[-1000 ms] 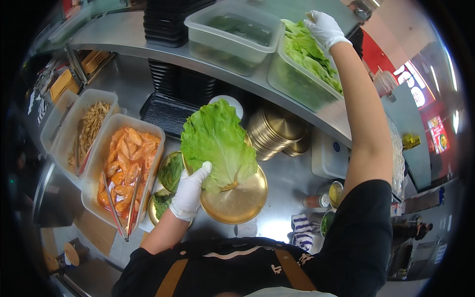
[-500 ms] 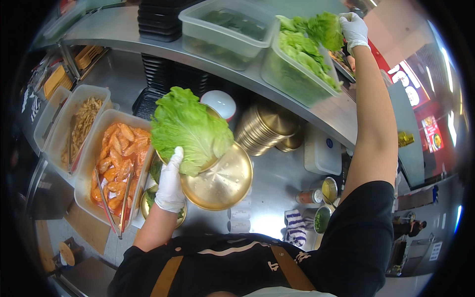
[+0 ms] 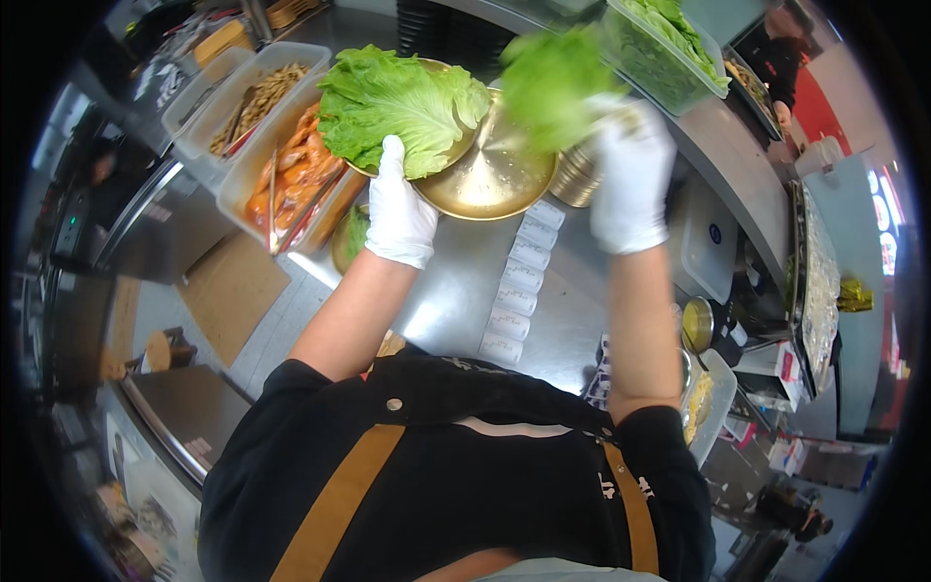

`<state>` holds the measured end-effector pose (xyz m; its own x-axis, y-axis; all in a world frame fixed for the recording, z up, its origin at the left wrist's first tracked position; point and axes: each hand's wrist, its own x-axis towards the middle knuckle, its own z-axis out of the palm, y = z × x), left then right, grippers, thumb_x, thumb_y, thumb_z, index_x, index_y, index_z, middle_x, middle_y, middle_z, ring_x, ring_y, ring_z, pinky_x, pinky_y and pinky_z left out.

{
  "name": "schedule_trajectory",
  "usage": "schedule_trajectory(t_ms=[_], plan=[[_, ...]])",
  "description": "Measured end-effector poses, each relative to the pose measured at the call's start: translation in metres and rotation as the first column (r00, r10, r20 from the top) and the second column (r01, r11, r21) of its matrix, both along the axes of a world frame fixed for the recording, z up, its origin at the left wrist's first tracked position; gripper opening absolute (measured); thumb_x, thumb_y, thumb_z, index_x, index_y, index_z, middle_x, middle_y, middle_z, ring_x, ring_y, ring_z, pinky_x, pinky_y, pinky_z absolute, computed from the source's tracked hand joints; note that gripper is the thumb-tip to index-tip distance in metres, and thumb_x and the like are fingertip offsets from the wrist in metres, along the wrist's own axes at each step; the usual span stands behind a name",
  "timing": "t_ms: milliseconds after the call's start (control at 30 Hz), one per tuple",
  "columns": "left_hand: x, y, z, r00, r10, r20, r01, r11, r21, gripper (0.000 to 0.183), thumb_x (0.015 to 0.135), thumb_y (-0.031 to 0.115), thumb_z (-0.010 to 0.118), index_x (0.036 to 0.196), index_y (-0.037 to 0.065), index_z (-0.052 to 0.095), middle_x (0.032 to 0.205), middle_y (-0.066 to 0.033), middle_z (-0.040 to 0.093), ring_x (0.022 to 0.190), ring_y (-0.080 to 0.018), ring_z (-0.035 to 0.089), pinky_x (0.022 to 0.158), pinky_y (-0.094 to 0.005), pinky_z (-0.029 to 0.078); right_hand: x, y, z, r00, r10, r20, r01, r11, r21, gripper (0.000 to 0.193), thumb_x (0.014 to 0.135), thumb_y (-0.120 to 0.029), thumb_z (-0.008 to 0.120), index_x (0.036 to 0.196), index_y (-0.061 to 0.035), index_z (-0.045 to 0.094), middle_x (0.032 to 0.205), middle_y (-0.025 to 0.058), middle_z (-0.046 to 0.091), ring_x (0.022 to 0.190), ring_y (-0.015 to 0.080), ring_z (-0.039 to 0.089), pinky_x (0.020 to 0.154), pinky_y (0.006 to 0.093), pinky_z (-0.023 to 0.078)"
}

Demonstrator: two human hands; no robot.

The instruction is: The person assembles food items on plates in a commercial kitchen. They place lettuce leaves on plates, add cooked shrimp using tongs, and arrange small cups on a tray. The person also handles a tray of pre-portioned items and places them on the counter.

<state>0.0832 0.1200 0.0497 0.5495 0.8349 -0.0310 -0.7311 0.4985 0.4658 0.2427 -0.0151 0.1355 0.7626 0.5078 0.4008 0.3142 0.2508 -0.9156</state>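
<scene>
In a white glove, my left hand (image 3: 400, 209) grips a gold metal plate at its near rim, thumb on top. A large green lettuce leaf (image 3: 398, 112) covers most of that plate. Beside it, partly overlapped, is a second gold plate (image 3: 499, 179) with a bare, shiny face; whether my left hand also supports it I cannot tell. My gloved right hand (image 3: 630, 179), smeared by motion, is closed on another lettuce leaf (image 3: 558, 87) above the right side of the bare plate. A clear tub of lettuce (image 3: 664, 58) stands beyond it on the raised shelf.
At the left are a tub of orange marinated meat (image 3: 296, 179) with tongs in it and a tub of brown strips (image 3: 262, 102). White printed cylinders (image 3: 524, 276) line the steel counter. Stacked gold plates (image 3: 577, 179) stand behind my right hand. A person (image 3: 776, 68) is across the shelf.
My right hand has come from the lettuce tub back toward the plates, carrying a leaf. My left hand still holds the leaf-covered plate. The whole view has shifted.
</scene>
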Motion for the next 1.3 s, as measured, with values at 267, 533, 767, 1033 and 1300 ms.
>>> schedule_trajectory(t_ms=[267, 533, 767, 1033, 1300], plan=[[-0.082, -0.053, -0.017, 0.973, 0.159, -0.170, -0.135, 0.981, 0.141, 0.056, 0.101, 0.034, 0.055, 0.147, 0.009, 0.035, 0.144, -0.0140, 0.046, 0.131, -0.0335, 0.048, 0.110, -0.0538, 0.042, -0.096, -0.067, -0.038, 0.679, 0.360, 0.639, 0.109, 0.812, -0.574, 0.047, 0.082, -0.024, 0.073, 0.124, -0.0062, 0.062, 0.099, 0.0154, 0.068, 0.083, 0.0267, 0.067, 0.072, 0.0345, 0.054], [-0.191, -0.095, -0.037, 0.877, 0.254, -0.408, -0.258, 0.965, 0.045, 0.050, 0.103, 0.027, 0.050, 0.142, -0.001, 0.040, 0.142, -0.0205, 0.051, 0.130, -0.0336, 0.051, 0.113, -0.0498, 0.039, -0.249, -0.035, -0.146, 0.562, 0.557, 0.612, 0.034, 0.723, -0.690, 0.055, 0.090, -0.023, 0.055, 0.137, 0.0034, 0.046, 0.147, 0.0276, 0.042, 0.136, 0.0452, 0.042, 0.113, 0.0537, 0.031], [-0.246, -0.100, -0.061, 0.822, 0.295, -0.487, -0.319, 0.947, 0.034, 0.048, 0.105, 0.025, 0.047, 0.144, -0.001, 0.037, 0.143, -0.0190, 0.048, 0.129, -0.0331, 0.050, 0.111, -0.0483, 0.042, -0.295, -0.037, -0.170, 0.476, 0.446, 0.758, -0.070, 0.878, -0.473, 0.033, 0.086, -0.021, 0.057, 0.112, -0.0026, 0.064, 0.116, 0.0182, 0.062, 0.117, 0.0360, 0.055, 0.110, 0.0511, 0.034], [-0.314, -0.047, -0.056, 0.854, 0.273, -0.442, -0.392, 0.897, -0.203, 0.045, 0.100, 0.017, 0.052, 0.141, -0.002, 0.042, 0.141, -0.0220, 0.050, 0.130, -0.0360, 0.050, 0.110, -0.0513, 0.042, -0.320, -0.010, -0.166, 0.243, 0.425, 0.872, -0.025, 0.901, -0.433, 0.019, 0.082, -0.017, 0.056, 0.092, -0.0044, 0.066, 0.085, 0.0096, 0.062, 0.088, 0.0246, 0.059, 0.086, 0.0396, 0.042], [-0.403, -0.026, -0.061, 0.812, 0.230, -0.536, -0.275, 0.962, -0.003, 0.048, 0.102, 0.030, 0.053, 0.137, -0.002, 0.048, 0.137, -0.0152, 0.056, 0.125, -0.0296, 0.054, 0.110, -0.0447, 0.039, -0.421, 0.032, -0.160, 0.217, 0.475, 0.853, -0.160, 0.879, -0.449, 0.017, 0.080, -0.017, 0.058, 0.079, -0.0049, 0.069, 0.074, 0.0094, 0.068, 0.072, 0.0233, 0.064, 0.075, 0.0371, 0.045]])
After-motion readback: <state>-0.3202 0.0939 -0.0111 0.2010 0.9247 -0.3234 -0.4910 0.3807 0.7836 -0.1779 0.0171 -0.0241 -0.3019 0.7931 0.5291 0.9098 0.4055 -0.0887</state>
